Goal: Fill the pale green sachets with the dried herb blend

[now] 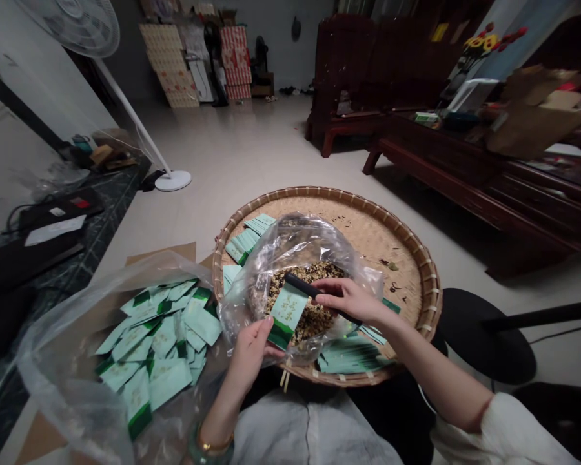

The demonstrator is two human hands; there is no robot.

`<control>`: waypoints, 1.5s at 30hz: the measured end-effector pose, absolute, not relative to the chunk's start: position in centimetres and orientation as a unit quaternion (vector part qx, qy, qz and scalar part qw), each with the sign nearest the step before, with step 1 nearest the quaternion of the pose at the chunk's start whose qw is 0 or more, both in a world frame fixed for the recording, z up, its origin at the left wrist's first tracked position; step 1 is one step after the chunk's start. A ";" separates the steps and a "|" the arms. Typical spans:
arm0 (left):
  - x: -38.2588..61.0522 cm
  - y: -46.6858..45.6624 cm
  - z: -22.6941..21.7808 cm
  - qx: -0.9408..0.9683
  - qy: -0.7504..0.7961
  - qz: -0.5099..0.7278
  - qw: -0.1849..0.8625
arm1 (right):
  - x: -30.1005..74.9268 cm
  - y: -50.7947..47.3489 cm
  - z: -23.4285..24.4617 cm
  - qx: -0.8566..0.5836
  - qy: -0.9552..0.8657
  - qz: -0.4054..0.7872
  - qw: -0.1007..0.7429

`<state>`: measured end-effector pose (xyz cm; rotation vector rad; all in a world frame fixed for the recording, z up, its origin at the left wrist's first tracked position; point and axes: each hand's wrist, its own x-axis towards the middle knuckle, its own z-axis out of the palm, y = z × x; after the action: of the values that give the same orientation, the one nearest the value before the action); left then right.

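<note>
My left hand [250,352] is closed on the lower left edge of a green paper tea packet [290,307] with gold characters and a dark green band at its bottom. In my right hand [343,298] is a slim black bag sealer [301,284], which lies across the packet's top edge. Whether its jaws are pressed together cannot be made out. Both hands are above an open clear plastic bag [297,236] of loose dried tea mix [326,274]. That bag rests on a round woven bamboo tray [368,226].
Stacks of flat packets lie at the tray's left [242,245] and front [351,355]. A large clear bag [43,361] at the left holds many packets [164,336]. A white standing fan [173,181], a dark wooden table [445,171] and a black round base [484,336] stand around.
</note>
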<state>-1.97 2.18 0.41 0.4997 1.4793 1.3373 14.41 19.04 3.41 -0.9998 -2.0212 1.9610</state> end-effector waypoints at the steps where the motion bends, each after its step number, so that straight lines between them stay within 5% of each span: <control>1: -2.0 2.2 0.4 0.209 0.617 0.556 0.516 | 14.4 19.0 3.2 -0.334 -0.676 0.652 0.079; 14: -3.2 1.7 0.2 0.217 0.639 0.563 0.476 | 15.9 20.3 3.3 -0.345 -0.629 0.686 0.119; 20: -2.9 1.8 0.3 0.223 0.644 0.557 0.475 | 15.8 18.9 3.4 -0.355 -0.705 0.608 0.079; 25: -2.4 2.1 0.7 0.241 0.651 0.535 0.482 | 14.2 17.6 2.7 -0.327 -0.766 0.539 0.123; 32: -2.5 1.9 1.0 0.250 0.657 0.530 0.475 | 14.4 18.0 2.5 -0.333 -0.688 0.640 0.081; 40: -2.4 2.0 0.9 0.257 0.667 0.514 0.473 | 14.5 18.7 2.2 -0.338 -0.716 0.604 0.090; 45: -2.9 1.7 0.1 0.258 0.672 0.517 0.462 | 15.6 19.9 1.0 -0.365 -0.783 0.485 0.138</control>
<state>-2.93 1.69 0.14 0.6346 1.6532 1.2719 15.61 19.91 0.99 -1.0559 -2.2646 1.4014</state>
